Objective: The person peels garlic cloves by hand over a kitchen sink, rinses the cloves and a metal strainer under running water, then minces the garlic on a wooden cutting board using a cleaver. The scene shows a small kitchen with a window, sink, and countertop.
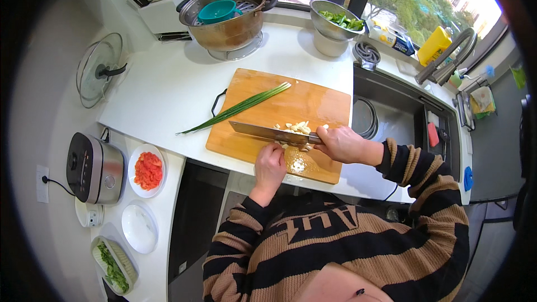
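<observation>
A wooden cutting board (251, 88) lies on the counter before me. My right hand (342, 144) grips the handle of a Chinese cleaver (262, 130), whose blade points left across the board. Pale chopped pieces (300, 126), apparently garlic, lie on both sides of the blade, which hides part of the pile. My left hand (270, 163) has its fingers curled at the near side of the blade; whether they pinch anything is hidden. Behind the cleaver a bunch of scallions (239, 109) lies diagonally, its green tips reaching past the board's left edge.
A steamer pot (226, 31) with a teal bowl (217, 11) and a colander of greens (337, 16) stand at the back. The sink (394, 117) is at the right. At left are chopped tomatoes (147, 170) on a plate, a white dish (139, 228) and a rice cooker (96, 170).
</observation>
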The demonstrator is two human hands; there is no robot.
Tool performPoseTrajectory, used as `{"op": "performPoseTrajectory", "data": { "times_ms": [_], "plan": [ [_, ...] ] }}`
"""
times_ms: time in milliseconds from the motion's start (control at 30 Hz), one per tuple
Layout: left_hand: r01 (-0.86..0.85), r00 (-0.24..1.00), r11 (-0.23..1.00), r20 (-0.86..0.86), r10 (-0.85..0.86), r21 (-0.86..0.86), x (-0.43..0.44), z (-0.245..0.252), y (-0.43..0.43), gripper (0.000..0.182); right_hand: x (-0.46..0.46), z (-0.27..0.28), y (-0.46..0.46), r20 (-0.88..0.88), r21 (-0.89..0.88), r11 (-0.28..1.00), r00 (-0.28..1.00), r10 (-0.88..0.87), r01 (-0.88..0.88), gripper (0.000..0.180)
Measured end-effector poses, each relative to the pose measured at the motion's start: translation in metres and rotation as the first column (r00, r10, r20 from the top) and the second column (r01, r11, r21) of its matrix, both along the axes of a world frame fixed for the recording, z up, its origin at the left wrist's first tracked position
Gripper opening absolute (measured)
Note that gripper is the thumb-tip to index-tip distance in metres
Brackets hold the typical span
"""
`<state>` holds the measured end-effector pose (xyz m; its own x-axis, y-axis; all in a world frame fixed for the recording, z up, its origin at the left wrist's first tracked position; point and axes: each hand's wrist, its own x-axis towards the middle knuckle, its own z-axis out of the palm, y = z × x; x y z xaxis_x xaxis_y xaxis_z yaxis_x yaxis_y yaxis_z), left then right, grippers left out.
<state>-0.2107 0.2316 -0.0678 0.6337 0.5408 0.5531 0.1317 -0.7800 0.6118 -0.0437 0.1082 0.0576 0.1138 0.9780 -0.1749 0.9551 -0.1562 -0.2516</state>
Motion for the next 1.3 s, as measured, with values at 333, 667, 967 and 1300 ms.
{"op": "performPoseTrajectory", "data": {
  "times_ms": [333,667,967,1300],
  "plan": [
    [-0.040,0.998,0.998,-0.036,0.042,0.055,0.003,0.004,0.001,0.008,-0.018,0.009,-0.001,0.005,-0.018,1.000,1.000,-0.024,0.025,0.032],
    [-0.046,0.998,0.996,-0.031,0.048,0.075,0.002,0.001,0.001,0.009,-0.023,0.006,0.000,-0.039,-0.055,0.995,0.996,-0.082,0.080,0.031],
    [-0.039,0.996,0.996,-0.072,0.045,0.082,0.002,0.000,0.001,0.009,-0.027,0.007,0.001,-0.071,-0.098,0.992,0.994,-0.085,0.078,0.033],
    [-0.010,1.000,0.999,-0.014,0.011,0.033,0.000,0.000,0.000,0.011,-0.025,-0.004,0.000,-0.140,-0.051,0.989,0.979,-0.145,0.139,0.033]
  ]
}}
